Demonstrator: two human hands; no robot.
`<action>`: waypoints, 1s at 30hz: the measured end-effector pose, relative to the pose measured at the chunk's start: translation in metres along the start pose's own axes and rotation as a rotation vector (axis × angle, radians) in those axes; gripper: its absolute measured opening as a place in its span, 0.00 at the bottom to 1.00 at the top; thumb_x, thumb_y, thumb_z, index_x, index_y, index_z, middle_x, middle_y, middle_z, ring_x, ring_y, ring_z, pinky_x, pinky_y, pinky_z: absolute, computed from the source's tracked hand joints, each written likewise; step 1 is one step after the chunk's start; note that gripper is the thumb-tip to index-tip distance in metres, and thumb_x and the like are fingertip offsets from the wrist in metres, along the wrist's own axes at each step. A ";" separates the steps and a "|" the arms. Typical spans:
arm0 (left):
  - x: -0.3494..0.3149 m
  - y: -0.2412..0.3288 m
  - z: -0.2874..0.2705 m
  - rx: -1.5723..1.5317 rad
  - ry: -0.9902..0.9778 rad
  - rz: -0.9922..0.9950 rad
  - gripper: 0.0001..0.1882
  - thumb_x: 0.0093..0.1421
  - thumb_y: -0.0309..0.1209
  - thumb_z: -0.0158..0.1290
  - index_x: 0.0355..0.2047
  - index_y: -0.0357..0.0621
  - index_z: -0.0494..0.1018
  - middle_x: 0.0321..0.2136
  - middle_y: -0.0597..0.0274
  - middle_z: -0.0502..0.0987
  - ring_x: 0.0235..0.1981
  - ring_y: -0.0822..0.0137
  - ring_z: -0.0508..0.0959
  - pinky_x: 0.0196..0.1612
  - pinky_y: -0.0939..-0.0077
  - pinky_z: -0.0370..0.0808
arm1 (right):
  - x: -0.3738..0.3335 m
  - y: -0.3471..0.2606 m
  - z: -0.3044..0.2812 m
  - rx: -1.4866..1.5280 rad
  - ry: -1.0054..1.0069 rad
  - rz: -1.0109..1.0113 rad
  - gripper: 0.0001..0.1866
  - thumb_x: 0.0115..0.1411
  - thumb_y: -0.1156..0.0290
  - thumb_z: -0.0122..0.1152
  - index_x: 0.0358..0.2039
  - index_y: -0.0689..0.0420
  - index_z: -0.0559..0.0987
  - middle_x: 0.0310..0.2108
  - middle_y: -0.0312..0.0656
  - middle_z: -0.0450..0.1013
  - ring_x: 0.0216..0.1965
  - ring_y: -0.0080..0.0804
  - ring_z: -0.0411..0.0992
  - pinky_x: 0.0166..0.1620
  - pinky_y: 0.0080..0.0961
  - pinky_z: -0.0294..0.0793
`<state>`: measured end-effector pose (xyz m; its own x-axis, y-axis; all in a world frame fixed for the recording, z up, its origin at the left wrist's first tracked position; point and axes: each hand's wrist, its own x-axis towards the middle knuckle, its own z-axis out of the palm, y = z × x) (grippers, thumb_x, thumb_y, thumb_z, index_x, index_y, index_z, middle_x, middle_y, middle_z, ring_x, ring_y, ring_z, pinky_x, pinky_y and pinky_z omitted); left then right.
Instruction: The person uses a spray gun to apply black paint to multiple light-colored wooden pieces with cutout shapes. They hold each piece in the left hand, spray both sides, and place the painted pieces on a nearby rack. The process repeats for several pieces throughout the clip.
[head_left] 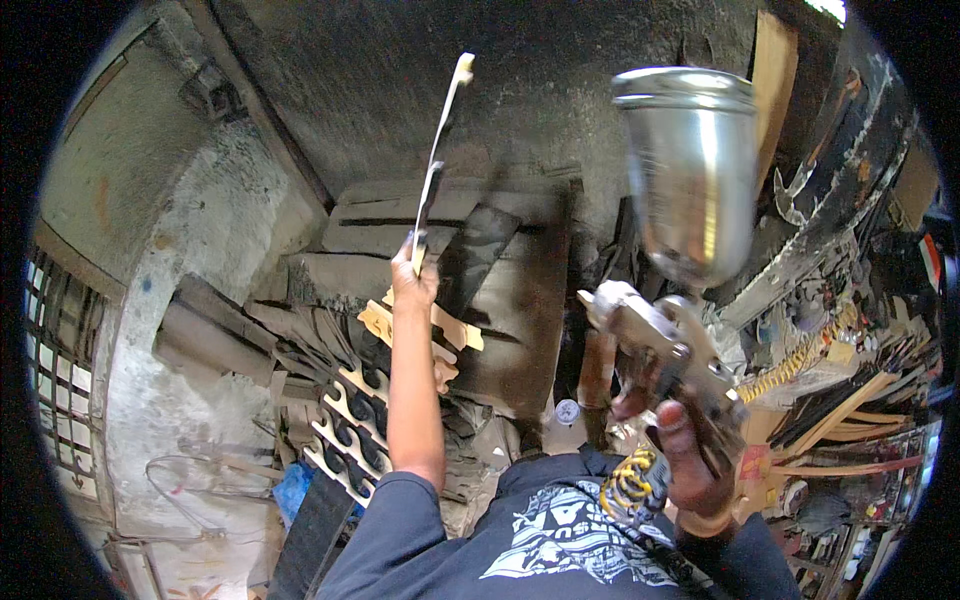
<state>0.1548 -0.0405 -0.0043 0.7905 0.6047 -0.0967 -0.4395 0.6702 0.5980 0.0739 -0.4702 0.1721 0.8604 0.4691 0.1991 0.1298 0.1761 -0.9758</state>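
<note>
My left hand (pixel 412 278) is raised in front of me, gripping the lower end of a thin flat wooden piece (pixel 440 150) that stands edge-on, pale at its top. My right hand (pixel 690 460) holds a metal spray gun (pixel 665 345) by its handle, with a shiny metal cup (pixel 692 170) on top. The gun's nozzle points left toward the wooden piece, a little apart from it. A yellow coiled hose (pixel 630 482) hangs at the gun's base, in front of my dark printed shirt.
Several cut-out wooden pieces (pixel 350 420) with wavy edges lie stacked below my left arm. Dark, paint-stained boards (pixel 500 280) lean against a sooty wall behind. A cluttered heap of wooden strips and parts (pixel 850 400) fills the right. A barred window (pixel 60 350) is at the left.
</note>
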 end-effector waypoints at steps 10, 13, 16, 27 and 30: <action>0.002 0.047 -0.050 0.125 -0.021 -0.042 0.12 0.64 0.31 0.47 0.42 0.33 0.70 0.26 0.58 0.79 0.14 0.75 0.76 0.11 0.90 0.72 | -0.003 -0.053 -0.026 -0.303 0.206 0.019 0.25 0.54 0.50 0.62 0.38 0.61 0.76 0.25 0.36 0.74 0.27 0.26 0.71 0.32 0.22 0.69; 0.006 0.052 -0.057 0.210 -0.084 -0.075 0.15 0.64 0.31 0.45 0.45 0.30 0.69 0.32 0.55 0.79 0.23 0.69 0.80 0.20 0.83 0.79 | -0.001 -0.055 -0.030 -0.417 0.185 0.034 0.25 0.49 0.50 0.65 0.32 0.62 0.78 0.22 0.39 0.74 0.24 0.28 0.72 0.30 0.24 0.69; 0.015 0.053 -0.065 0.282 -0.114 -0.015 0.16 0.65 0.30 0.44 0.46 0.29 0.68 0.35 0.53 0.79 0.30 0.66 0.81 0.28 0.78 0.82 | -0.004 -0.055 -0.034 -0.535 0.053 -0.061 0.26 0.54 0.54 0.64 0.39 0.66 0.73 0.24 0.43 0.72 0.23 0.29 0.70 0.27 0.24 0.69; 0.003 0.049 -0.067 0.093 -0.210 -0.092 0.10 0.63 0.27 0.46 0.40 0.31 0.70 0.28 0.56 0.77 0.27 0.70 0.80 0.26 0.84 0.81 | 0.011 -0.048 -0.022 -0.246 0.292 -0.023 0.22 0.55 0.56 0.65 0.42 0.61 0.76 0.36 0.40 0.76 0.36 0.29 0.74 0.41 0.26 0.72; -0.044 0.022 -0.038 -0.550 -0.242 -0.446 0.10 0.64 0.28 0.45 0.39 0.31 0.68 0.31 0.52 0.76 0.27 0.64 0.78 0.35 0.74 0.82 | 0.014 -0.036 -0.020 0.035 0.200 -0.050 0.31 0.58 0.45 0.57 0.48 0.62 0.69 0.37 0.43 0.73 0.41 0.33 0.72 0.50 0.32 0.68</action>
<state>0.0944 -0.0360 -0.0170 0.9875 0.1564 -0.0212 -0.1551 0.9865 0.0530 0.0913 -0.4869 0.2083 0.9345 0.2785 0.2215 0.1602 0.2266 -0.9607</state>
